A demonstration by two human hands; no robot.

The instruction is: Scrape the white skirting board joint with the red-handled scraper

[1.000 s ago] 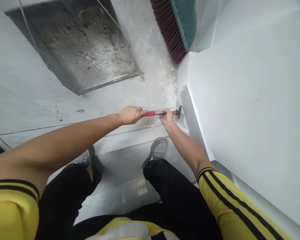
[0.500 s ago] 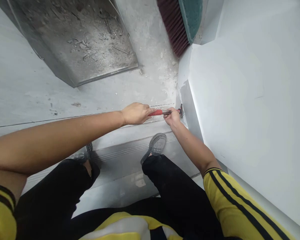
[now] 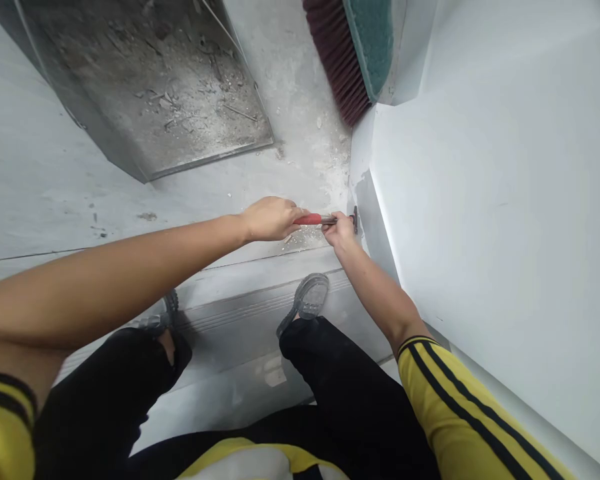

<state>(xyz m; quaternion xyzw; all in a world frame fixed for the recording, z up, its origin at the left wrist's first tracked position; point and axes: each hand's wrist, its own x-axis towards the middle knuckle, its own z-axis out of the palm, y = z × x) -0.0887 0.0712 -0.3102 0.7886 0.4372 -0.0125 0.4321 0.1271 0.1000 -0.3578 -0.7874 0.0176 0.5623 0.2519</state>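
My left hand (image 3: 270, 219) and right hand (image 3: 341, 231) are clamped on the red-handled tool (image 3: 309, 219), its head (image 3: 356, 220) at the right edge of the floor (image 3: 260, 175). The dustpan (image 3: 103, 130) contains pale dust (image 3: 207, 127) and chips (image 3: 165, 103) near its lip (image 3: 210, 161).

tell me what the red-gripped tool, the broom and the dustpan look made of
Red-gripped tool: smooth grip, likely rubber or plastic; the shaft's greyish sheen suggests metal.
Broom: probably plastic, with a dull, scuffed green head and dark red, synthetic-looking bristles.
Dustpan: perhaps dull grey sheet metal, judging by thin, straight edges; dust hides much.
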